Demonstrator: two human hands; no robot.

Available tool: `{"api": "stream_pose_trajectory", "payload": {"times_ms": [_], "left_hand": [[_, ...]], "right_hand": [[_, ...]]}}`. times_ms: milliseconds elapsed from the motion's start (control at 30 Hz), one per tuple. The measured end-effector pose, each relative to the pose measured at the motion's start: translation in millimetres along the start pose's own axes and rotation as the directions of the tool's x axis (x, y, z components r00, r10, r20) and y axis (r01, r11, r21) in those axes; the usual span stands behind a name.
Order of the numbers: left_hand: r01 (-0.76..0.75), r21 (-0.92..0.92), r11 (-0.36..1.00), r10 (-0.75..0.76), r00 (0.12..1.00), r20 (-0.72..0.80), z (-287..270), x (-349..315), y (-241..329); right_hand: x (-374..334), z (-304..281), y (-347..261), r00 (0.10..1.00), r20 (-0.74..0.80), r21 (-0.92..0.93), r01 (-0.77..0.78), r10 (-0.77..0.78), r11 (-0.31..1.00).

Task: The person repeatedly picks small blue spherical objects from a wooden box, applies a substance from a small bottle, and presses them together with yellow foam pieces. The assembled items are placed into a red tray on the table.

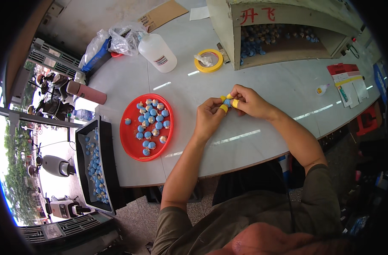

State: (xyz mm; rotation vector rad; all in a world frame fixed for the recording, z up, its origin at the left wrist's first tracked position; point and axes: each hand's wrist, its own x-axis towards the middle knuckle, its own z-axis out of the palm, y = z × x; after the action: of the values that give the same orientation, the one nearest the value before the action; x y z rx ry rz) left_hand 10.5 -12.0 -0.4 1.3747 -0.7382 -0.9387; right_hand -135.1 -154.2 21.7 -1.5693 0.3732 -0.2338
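My left hand (209,117) and my right hand (248,101) meet above the white table (270,89), both pinching one small blue round piece (226,102). Yellow tape wraps the fingertips of both hands. To the left of my hands lies a red round tray (132,142) with several blue and tan round pieces (151,121) in it.
A black bin (111,170) of blue pieces sits at the table's left edge. Farther back are a white plastic bottle (158,52), a yellow tape roll (209,60), clear bags (113,40), a pink flask (87,92) and a wooden box (287,36) with blue pieces. Papers (347,83) lie far right.
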Motion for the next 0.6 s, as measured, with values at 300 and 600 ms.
{"api": "stream_pose_trajectory", "payload": {"times_ms": [300, 600], "left_hand": [[-0.003, -0.044, 0.999, 0.005, 0.999, 0.044, -2.6, -0.5, -0.4], [-0.006, -0.036, 0.999, 0.007, 0.999, 0.037, -2.9, -1.4, -1.5]], "right_hand": [[-2.5, 2.7, 4.8, 0.996, 0.003, -0.143, 0.089, -0.090, 0.986], [-4.7, 8.1, 2.2, 0.995, -0.042, -0.170, 0.082, -0.091, 0.982]]}}
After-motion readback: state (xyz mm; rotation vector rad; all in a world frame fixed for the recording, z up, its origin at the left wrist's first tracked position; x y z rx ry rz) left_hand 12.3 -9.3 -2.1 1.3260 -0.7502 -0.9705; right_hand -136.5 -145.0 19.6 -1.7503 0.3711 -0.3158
